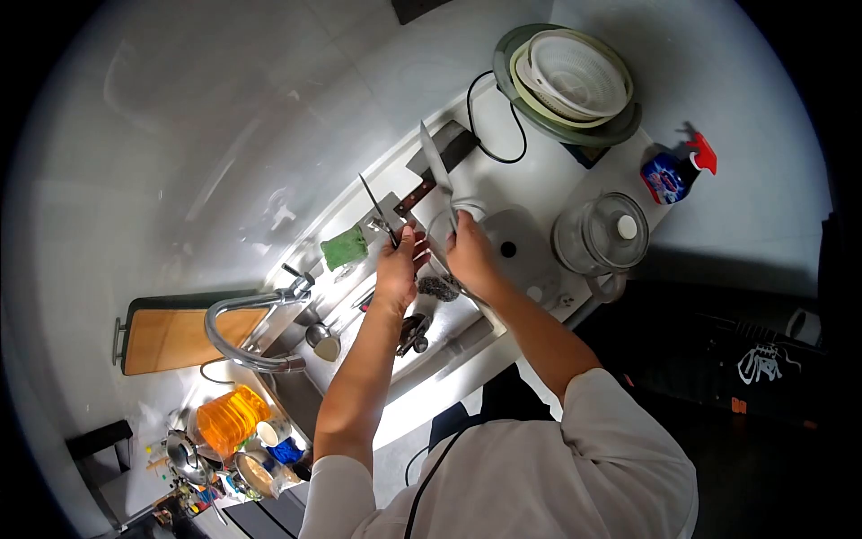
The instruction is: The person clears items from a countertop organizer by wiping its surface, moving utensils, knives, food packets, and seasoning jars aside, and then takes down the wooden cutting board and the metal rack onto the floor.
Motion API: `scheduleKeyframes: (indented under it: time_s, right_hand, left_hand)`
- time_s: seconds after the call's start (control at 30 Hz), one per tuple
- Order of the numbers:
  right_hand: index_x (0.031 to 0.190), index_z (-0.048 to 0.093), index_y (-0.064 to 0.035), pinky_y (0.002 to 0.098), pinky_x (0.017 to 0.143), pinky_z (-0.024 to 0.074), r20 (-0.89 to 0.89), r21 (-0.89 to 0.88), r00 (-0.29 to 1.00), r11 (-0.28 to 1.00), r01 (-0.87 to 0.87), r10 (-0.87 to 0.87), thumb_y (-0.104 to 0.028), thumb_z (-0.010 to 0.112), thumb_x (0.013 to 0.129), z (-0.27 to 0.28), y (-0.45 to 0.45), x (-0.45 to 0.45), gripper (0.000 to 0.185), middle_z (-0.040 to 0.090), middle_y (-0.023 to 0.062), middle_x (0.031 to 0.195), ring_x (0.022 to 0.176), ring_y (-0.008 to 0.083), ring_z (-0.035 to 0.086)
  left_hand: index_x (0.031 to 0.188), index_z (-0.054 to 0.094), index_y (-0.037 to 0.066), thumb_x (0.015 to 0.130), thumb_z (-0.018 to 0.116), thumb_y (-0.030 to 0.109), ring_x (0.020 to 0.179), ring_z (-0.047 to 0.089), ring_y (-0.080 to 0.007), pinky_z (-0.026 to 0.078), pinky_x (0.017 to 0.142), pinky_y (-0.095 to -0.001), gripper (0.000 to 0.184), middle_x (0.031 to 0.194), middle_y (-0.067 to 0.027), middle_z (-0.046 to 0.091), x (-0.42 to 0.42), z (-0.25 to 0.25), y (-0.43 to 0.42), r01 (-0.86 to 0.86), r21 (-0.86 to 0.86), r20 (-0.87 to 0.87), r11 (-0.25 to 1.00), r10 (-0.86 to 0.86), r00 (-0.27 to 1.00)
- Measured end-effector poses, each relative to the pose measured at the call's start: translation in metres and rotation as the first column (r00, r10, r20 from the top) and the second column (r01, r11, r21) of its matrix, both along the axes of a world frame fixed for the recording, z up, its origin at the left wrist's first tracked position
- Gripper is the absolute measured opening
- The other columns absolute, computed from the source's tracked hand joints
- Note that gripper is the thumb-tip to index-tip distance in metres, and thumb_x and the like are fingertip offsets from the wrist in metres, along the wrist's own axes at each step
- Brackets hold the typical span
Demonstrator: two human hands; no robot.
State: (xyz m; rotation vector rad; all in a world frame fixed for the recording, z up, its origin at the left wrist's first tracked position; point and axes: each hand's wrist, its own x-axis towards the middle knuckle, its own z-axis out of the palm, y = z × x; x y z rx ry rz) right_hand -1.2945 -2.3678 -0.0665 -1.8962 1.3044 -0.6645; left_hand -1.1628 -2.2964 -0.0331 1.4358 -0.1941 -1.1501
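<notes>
My left hand (398, 265) is closed round the dark handle of a thin knife (375, 203), whose narrow blade points up and away from me. In my right hand (470, 256), the fingers are wrapped round the handle of a wider knife (435, 159), its blade also pointing away. Both hands are above the sink's edge. Left of my left hand lies a green cloth or sponge (345, 249). A cleaver (444, 154) with a dark blade and brown handle lies behind the hands. A dark scourer (438, 287) sits below them.
A curved faucet (215, 328) stands at the left, near a wooden cutting board (184, 340). Stacked basins (575, 76) are at the back right, with a spray bottle (669, 175) and a glass pot (603, 235). An orange-filled jug (231, 419) is at lower left.
</notes>
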Motion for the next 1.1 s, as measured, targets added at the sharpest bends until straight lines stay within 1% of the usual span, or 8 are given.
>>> scheduleKeyframes:
  time_s: [0.03, 0.07, 0.27, 0.67, 0.77, 0.8, 0.9, 1.1]
  right_hand:
    - [0.135, 0.052, 0.0041, 0.0511, 0.090, 0.0569, -0.089, -0.135, 0.993, 0.989, 0.060, -0.072, -0.012, 0.057, 0.100, 0.002, -0.002, 0.002, 0.039, 0.067, 0.0264, 0.111, 0.106, 0.0457, 0.069]
    - [0.147, 0.047, 0.0044, 0.0515, 0.090, 0.0563, -0.150, -0.041, 0.986, 0.997, 0.064, -0.069, -0.015, 0.057, 0.100, 0.004, -0.005, 0.001, 0.051, 0.064, 0.0275, 0.121, 0.107, 0.0443, 0.068]
    - [0.151, 0.042, 0.0069, 0.0491, 0.092, 0.0555, -0.218, 0.019, 0.953, 0.975, 0.219, -0.210, -0.013, 0.060, 0.098, -0.005, -0.020, 0.014, 0.059, 0.061, 0.0293, 0.123, 0.104, 0.0439, 0.067]
    - [0.143, 0.029, 0.0292, 0.0412, 0.112, 0.0390, -0.124, 0.025, 0.931, 0.937, 0.348, -0.342, -0.008, 0.071, 0.079, -0.069, -0.032, 0.087, 0.085, 0.057, 0.0346, 0.134, 0.126, 0.0430, 0.053]
    - [0.144, 0.024, 0.0303, 0.0471, 0.117, 0.0350, -0.041, 0.104, 0.923, 0.917, 0.384, -0.382, -0.001, 0.061, 0.088, -0.045, -0.027, 0.103, 0.074, 0.057, 0.0394, 0.133, 0.129, 0.0503, 0.047]
    - [0.149, 0.019, 0.0283, 0.0454, 0.117, 0.0366, -0.083, 0.001, 0.922, 0.926, 0.379, -0.377, 0.000, 0.061, 0.086, -0.050, -0.028, 0.111, 0.081, 0.055, 0.0379, 0.135, 0.131, 0.0500, 0.048]
    - [0.151, 0.018, 0.0256, 0.0454, 0.114, 0.0403, 0.034, 0.184, 0.864, 0.853, 0.489, -0.502, 0.001, 0.062, 0.083, -0.057, -0.029, 0.124, 0.084, 0.048, 0.0384, 0.140, 0.127, 0.0501, 0.050]
    - [0.155, 0.016, 0.0194, 0.0476, 0.107, 0.0464, 0.061, 0.216, 0.804, 0.795, 0.567, -0.591, -0.003, 0.069, 0.083, -0.073, -0.038, 0.153, 0.092, 0.045, 0.0363, 0.131, 0.115, 0.0491, 0.055]
  left_hand:
    - [0.135, 0.060, 0.001, 0.110, 0.057, 0.031, 0.091, 0.068, -0.0201, 0.055, 0.074, -0.0342, 0.039, 0.109, -0.0094, 0.069, 0.005, 0.006, 0.005, 0.031, 0.010, -0.019, 0.999, -0.031, 0.999]
    - [0.135, 0.060, 0.001, 0.110, 0.058, 0.031, 0.088, 0.068, -0.0196, 0.055, 0.071, -0.0331, 0.039, 0.108, -0.0094, 0.069, 0.010, 0.011, 0.010, 0.062, 0.017, -0.037, 0.998, -0.061, 0.997]
    - [0.125, 0.066, 0.002, 0.107, 0.064, 0.029, 0.054, 0.044, -0.0097, 0.037, 0.050, -0.0273, 0.032, 0.077, 0.0008, 0.052, 0.019, 0.037, 0.019, 0.108, 0.084, 0.042, 0.991, -0.112, 0.993]
    - [0.119, 0.065, 0.001, 0.103, 0.071, 0.024, 0.053, 0.040, -0.0079, 0.034, 0.048, -0.0267, 0.029, 0.073, 0.0044, 0.049, 0.040, 0.033, 0.039, 0.120, 0.040, -0.022, 0.992, -0.120, 0.993]
    - [0.118, 0.065, 0.001, 0.102, 0.073, 0.023, 0.053, 0.040, -0.0078, 0.034, 0.048, -0.0264, 0.029, 0.074, 0.0046, 0.048, 0.042, 0.036, 0.043, 0.104, 0.051, -0.031, 0.993, -0.103, 0.994]
    - [0.118, 0.065, 0.001, 0.102, 0.073, 0.024, 0.053, 0.040, -0.0076, 0.034, 0.048, -0.0262, 0.029, 0.074, 0.0046, 0.048, 0.043, 0.038, 0.044, 0.107, 0.060, -0.021, 0.993, -0.105, 0.994]
    - [0.119, 0.065, 0.001, 0.102, 0.073, 0.024, 0.052, 0.040, -0.0075, 0.033, 0.047, -0.0258, 0.030, 0.073, 0.0046, 0.047, 0.046, 0.041, 0.046, 0.115, 0.066, -0.002, 0.991, -0.115, 0.993]
    - [0.121, 0.065, 0.001, 0.104, 0.070, 0.024, 0.052, 0.040, -0.0066, 0.032, 0.047, -0.0251, 0.030, 0.073, 0.0053, 0.047, 0.052, 0.046, 0.054, 0.114, 0.049, -0.002, 0.992, -0.114, 0.993]
